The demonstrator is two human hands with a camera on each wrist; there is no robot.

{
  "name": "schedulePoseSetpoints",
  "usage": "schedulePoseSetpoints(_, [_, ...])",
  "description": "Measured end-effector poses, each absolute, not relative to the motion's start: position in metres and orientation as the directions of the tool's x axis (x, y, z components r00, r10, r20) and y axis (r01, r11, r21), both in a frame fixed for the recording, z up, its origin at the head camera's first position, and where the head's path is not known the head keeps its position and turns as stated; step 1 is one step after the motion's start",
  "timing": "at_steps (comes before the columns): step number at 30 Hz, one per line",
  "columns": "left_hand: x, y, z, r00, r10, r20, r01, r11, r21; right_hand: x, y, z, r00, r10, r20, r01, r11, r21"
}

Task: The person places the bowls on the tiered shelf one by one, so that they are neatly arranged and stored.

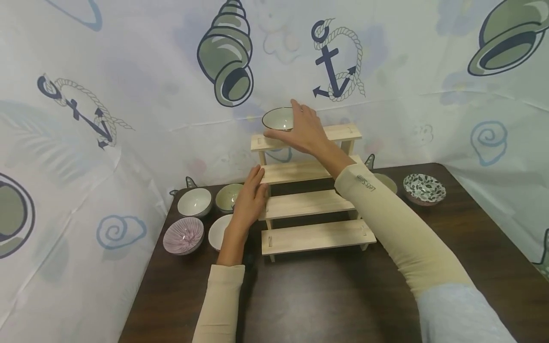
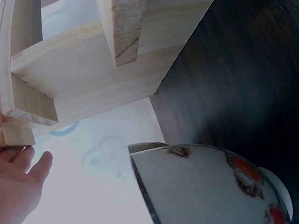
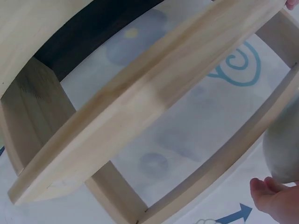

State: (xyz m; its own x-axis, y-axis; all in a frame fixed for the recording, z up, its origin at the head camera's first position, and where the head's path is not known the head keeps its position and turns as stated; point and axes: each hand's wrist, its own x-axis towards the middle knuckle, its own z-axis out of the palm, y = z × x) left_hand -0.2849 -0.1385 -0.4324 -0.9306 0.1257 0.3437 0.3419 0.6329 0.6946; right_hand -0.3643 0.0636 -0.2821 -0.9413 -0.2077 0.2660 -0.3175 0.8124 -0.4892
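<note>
My right hand (image 1: 302,128) holds a white bowl with a dark rim (image 1: 278,119) at the left end of the top shelf of a wooden step rack (image 1: 319,237). In the head view the thumb hides the bowl's base, so I cannot tell whether it touches the board. The same bowl (image 3: 282,144) shows at the right edge of the right wrist view, above the fingers (image 3: 268,193). Lower down, my left hand (image 1: 249,197) grips the rack's left side near the second shelf from the top. In the left wrist view its fingers (image 2: 39,170) touch a wooden end piece.
Left of the rack sit a white bowl (image 1: 195,202), a green bowl (image 1: 227,196), a purple-striped bowl (image 1: 183,236) and another white bowl (image 1: 218,232), partly behind my left arm. To the right are a leaf-patterned bowl (image 1: 424,188) and a partly hidden greenish bowl (image 1: 387,182). A printed curtain (image 1: 150,47) hangs behind.
</note>
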Motion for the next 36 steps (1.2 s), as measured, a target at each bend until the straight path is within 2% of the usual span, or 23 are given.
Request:
schedulePoseSetpoints(30, [-0.285, -0.14, -0.431, -0.934, 0.14, 0.33, 0.344, 0.609, 0.715, -0.332, 0.125, -0.284, -0.936, -0.257, 0.241, -0.344, 0.814, -0.469])
schedulePoseSetpoints(36, [-0.284, -0.139, -0.431, -0.93, 0.142, 0.34, 0.353, 0.607, 0.712, -0.325, 0.136, -0.287, -0.926, -0.272, 0.263, -0.371, 0.787, -0.493])
